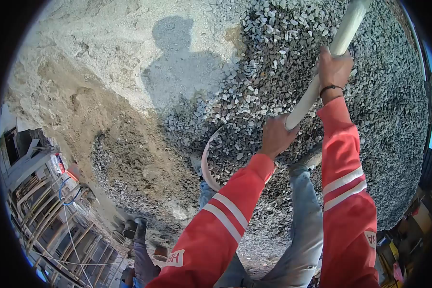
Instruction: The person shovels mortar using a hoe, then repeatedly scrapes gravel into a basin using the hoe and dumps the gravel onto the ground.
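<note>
A pale, thick wooden handle [305, 103] slants from the top right down toward the middle. My right hand [335, 72], with a dark cord at the wrist, is wrapped round its upper part. My left hand [277, 136] grips it lower down, near its end. Grey gravel [393, 125] lies under and around both hands. Below and left of my left hand, the curved pale rim of a round container [205, 165] shows among the stones, partly behind my left sleeve. The handle's far end is out of view.
Brown sand [125, 149] and pale ground [105, 43] spread to the left. A co-worker's leg and boot [140, 233] stand at the lower left, beside a bucket [129, 229]. Wooden poles [43, 211] and a blue hoop [61, 192] lie farther left.
</note>
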A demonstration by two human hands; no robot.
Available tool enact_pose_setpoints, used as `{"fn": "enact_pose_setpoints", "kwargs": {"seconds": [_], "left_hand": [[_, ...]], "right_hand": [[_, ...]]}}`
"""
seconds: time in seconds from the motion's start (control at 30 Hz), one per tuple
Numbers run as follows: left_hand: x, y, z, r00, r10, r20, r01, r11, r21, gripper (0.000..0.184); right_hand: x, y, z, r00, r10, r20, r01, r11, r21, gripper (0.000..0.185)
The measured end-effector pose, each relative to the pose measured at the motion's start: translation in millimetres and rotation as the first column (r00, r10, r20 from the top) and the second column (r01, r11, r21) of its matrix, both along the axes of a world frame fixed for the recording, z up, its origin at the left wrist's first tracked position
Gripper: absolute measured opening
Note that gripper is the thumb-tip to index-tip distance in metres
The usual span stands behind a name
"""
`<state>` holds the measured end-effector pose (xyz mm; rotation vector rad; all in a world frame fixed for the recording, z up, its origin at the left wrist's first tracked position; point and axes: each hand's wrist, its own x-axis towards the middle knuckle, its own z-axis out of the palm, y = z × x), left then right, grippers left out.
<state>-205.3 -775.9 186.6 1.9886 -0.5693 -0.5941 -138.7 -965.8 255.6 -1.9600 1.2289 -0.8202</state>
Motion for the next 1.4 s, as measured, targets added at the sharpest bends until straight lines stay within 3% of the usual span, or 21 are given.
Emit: {"fn": "enact_pose_setpoints", "kwargs": {"seconds": [0.07, 0.1, 0.13, 0.2, 0.23, 0.3, 0.53, 0.67, 0.77, 0.83, 0.87, 0.9, 1.0, 1.03, 1.07, 1.2, 1.27, 1.3, 1.33, 1.37, 1.4], "left_hand": [[2, -9, -17, 0.999, 0.041, -0.003, -0.041, 0.999, 0.015, 0.030], [1, -8, -20, 0.982, 0.083, -0.168, -0.062, 0.990, 0.129, 0.030], [4, -6, -23, 0.939, 0.138, -0.316, -0.061, 0.968, 0.243, 0.029], [-10, 20, -59, 0.952, 0.154, -0.264, -0.088, 0.966, 0.245, 0.030], [-19, 32, -69, 0.963, 0.165, -0.212, -0.113, 0.965, 0.235, 0.032], [-21, 52, -49, 0.925, 0.146, -0.351, -0.089, 0.981, 0.174, 0.033], [-75, 91, -30, 0.940, 0.048, -0.338, 0.092, 0.919, 0.384, 0.034], [-108, 131, -30, 0.920, 0.060, -0.388, 0.085, 0.935, 0.344, 0.038], [-114, 164, -26, 0.970, 0.044, -0.239, 0.043, 0.936, 0.349, 0.043], [-109, 182, -12, 0.944, -0.132, -0.303, 0.276, 0.822, 0.499, 0.030], [-109, 188, -1, 0.915, -0.140, -0.379, 0.325, 0.811, 0.486, 0.030], [-127, 204, -3, 0.958, -0.171, -0.228, 0.265, 0.831, 0.489, 0.029], [-139, 252, 7, 0.933, -0.225, -0.282, 0.341, 0.806, 0.484, 0.033], [-135, 269, 12, 0.934, -0.228, -0.274, 0.341, 0.798, 0.497, 0.032], [-134, 294, 19, 0.932, -0.238, -0.274, 0.351, 0.782, 0.515, 0.031], [-124, 378, 18, 0.882, -0.376, -0.284, 0.471, 0.713, 0.519, 0.031], [-109, 395, 48, 0.846, -0.455, -0.278, 0.521, 0.589, 0.618, 0.030], [-104, 404, 60, 0.810, -0.469, -0.351, 0.580, 0.552, 0.599, 0.029], [-101, 411, 69, 0.773, -0.479, -0.415, 0.631, 0.518, 0.578, 0.028], [-107, 425, 77, 0.781, -0.473, -0.409, 0.621, 0.517, 0.589, 0.027], [-117, 442, 88, 0.788, -0.466, -0.402, 0.611, 0.512, 0.604, 0.026]], "right_hand": [[41, -25, -41, 0.968, 0.002, -0.250, 0.021, 0.996, 0.090, 0.040], [57, -32, -77, 0.899, -0.027, -0.438, 0.151, 0.956, 0.250, 0.042], [62, -7, -72, 0.850, -0.035, -0.526, 0.155, 0.970, 0.186, 0.043], [57, 30, -75, 0.828, -0.038, -0.560, 0.201, 0.951, 0.233, 0.039], [50, 36, -90, 0.842, -0.039, -0.538, 0.219, 0.937, 0.274, 0.038], [35, 51, -100, 0.828, -0.053, -0.558, 0.234, 0.937, 0.259, 0.037], [-26, 81, -117, 0.764, -0.046, -0.644, 0.326, 0.888, 0.323, 0.037], [-76, 111, -153, 0.717, -0.042, -0.695, 0.351, 0.884, 0.308, 0.032], [-106, 136, -183, 0.708, -0.084, -0.702, 0.414, 0.854, 0.315, 0.032], [-124, 151, -180, 0.687, -0.135, -0.714, 0.468, 0.834, 0.293, 0.032], [-133, 160, -174, 0.648, -0.085, -0.757, 0.526, 0.769, 0.363, 0.040], [-140, 168, -168, 0.614, -0.031, -0.789, 0.580, 0.696, 0.424, 0.050], [-186, 213, -190, 0.636, -0.041, -0.771, 0.609, 0.640, 0.468, 0.048], [-191, 237, -190, 0.534, -0.113, -0.838, 0.626, 0.719, 0.302, 0.036], [-215, 256, -216, 0.546, -0.082, -0.834, 0.663, 0.651, 0.370, 0.037], [-218, 345, -169, 0.646, -0.177, -0.743, 0.702, 0.520, 0.487, 0.031], [-256, 382, -198, 0.659, -0.301, -0.690, 0.722, 0.512, 0.466, 0.028], [-284, 398, -214, 0.749, -0.232, -0.621, 0.644, 0.476, 0.599, 0.034], [-266, 408, -162, 0.749, -0.262, -0.609, 0.659, 0.400, 0.638, 0.032], [-248, 422, -117, 0.755, -0.343, -0.559, 0.650, 0.505, 0.568, 0.028], [-298, 456, -171, 0.756, -0.279, -0.592, 0.632, 0.548, 0.548, 0.026]]}}
